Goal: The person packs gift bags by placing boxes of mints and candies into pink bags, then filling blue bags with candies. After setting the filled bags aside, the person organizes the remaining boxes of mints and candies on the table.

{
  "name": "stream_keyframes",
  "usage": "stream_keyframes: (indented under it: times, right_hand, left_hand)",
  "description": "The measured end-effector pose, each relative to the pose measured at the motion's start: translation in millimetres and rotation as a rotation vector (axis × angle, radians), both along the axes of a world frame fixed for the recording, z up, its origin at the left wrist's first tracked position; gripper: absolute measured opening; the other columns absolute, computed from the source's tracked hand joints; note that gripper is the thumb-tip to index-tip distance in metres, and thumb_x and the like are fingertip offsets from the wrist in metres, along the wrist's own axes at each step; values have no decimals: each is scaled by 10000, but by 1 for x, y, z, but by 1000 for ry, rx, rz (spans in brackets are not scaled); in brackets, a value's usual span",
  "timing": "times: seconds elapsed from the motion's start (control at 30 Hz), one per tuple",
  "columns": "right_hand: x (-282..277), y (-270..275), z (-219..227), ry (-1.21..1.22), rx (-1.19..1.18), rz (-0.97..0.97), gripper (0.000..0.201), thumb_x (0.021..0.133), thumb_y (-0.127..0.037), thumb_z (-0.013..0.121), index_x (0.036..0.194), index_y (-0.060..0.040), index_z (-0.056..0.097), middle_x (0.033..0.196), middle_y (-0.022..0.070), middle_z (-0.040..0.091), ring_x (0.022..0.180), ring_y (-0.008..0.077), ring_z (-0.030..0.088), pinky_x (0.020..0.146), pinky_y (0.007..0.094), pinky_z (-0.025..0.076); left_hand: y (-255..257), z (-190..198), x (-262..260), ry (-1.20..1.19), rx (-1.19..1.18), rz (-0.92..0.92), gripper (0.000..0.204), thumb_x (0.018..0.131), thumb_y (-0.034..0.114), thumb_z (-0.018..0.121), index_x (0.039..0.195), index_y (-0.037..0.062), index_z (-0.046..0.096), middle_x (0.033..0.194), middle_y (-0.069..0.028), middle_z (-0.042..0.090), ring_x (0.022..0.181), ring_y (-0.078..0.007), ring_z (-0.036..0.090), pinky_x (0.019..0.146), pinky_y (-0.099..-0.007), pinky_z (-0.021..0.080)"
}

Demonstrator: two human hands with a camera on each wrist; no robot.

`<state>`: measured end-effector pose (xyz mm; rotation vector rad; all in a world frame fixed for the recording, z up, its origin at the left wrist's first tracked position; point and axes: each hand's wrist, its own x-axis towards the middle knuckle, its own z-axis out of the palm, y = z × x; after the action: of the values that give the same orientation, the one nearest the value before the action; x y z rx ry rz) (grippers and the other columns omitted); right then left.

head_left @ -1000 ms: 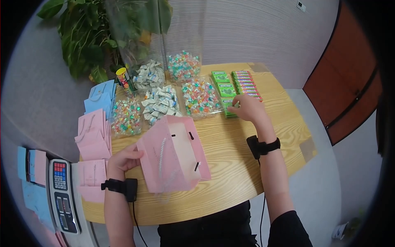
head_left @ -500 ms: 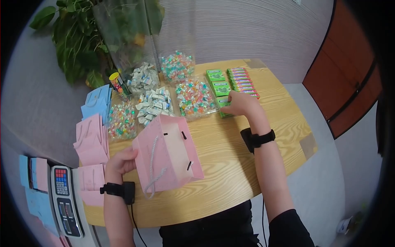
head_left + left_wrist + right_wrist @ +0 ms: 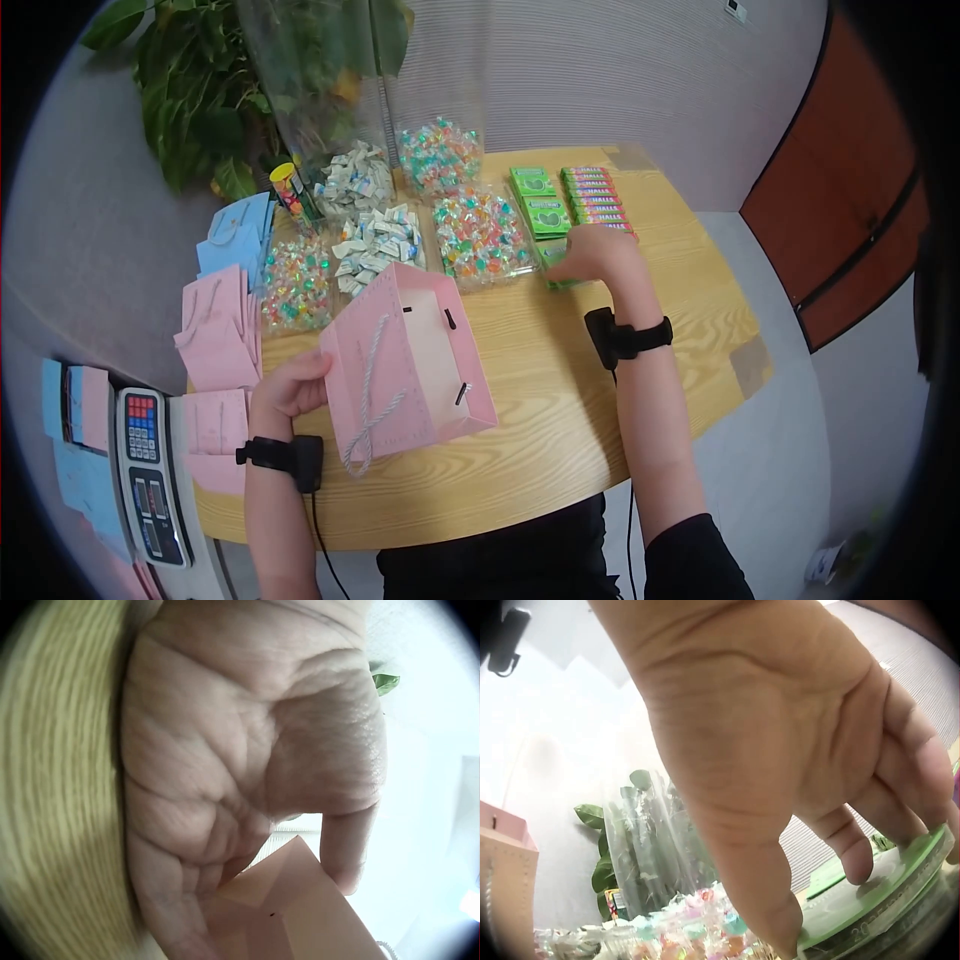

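My left hand (image 3: 290,385) holds a pink paper gift bag (image 3: 440,365) by its bottom end, thumb on one side and fingers on the other. The bag tilts over the table with its mouth facing right and its grey rope handle (image 3: 367,395) hanging down. In the left wrist view, the bag's pink base (image 3: 300,900) lies between thumb and fingers. My right hand (image 3: 605,255) grips the nearest green candy box (image 3: 877,907), thumb at one edge and fingers over the top and far edge. More green boxes (image 3: 547,217) stand behind it.
Red-and-green HALLS packs (image 3: 597,197) lie right of the boxes. Clear trays of wrapped candies (image 3: 485,235) and white packets (image 3: 378,245) stand left. Flat pink bags (image 3: 215,330), blue bags (image 3: 237,235) and a scale (image 3: 150,470) line the left side. A yellow-lidded tube (image 3: 290,190) stands behind.
My left hand has moved the pink bag slightly left, and its rope handle has swung. My right hand stays at the nearest green box, its fingers reaching further over it.
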<state>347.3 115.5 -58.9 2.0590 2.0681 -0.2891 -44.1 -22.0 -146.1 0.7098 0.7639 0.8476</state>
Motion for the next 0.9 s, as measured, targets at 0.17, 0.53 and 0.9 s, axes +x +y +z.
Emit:
stream_keyframes:
  times: [0.17, 0.53, 0.9]
  right_hand:
    - [19, -10, 21, 109, 70, -17, 513, 591, -399, 739, 960, -45, 685, 812, 126, 683, 764, 273, 655, 695, 367, 512]
    - [-37, -100, 85, 550, 153, 625, 659, 663, -256, 731, 1245, -16, 536, 1012, 173, 644, 927, 321, 630, 796, 375, 501]
    - [-87, -104, 31, 548, 363, 816, 487, 685, -256, 701, 1072, 26, 611, 1042, 180, 622, 970, 346, 588, 828, 415, 478]
  left_hand:
    - [0, 1, 1, -11, 40, -10, 643, 875, 259, 641, 1377, -48, 379, 1323, -136, 530, 1204, -242, 531, 1029, -384, 408]
    - [1, 5, 5, -35, -13, 8, 669, 854, 198, 669, 1396, -34, 353, 1331, -143, 519, 1200, -259, 536, 1025, -392, 427]
    - [-2, 12, 10, 117, 48, -54, 887, 754, 289, 780, 1446, 25, 294, 1360, -97, 490, 1229, -224, 501, 1024, -377, 411]
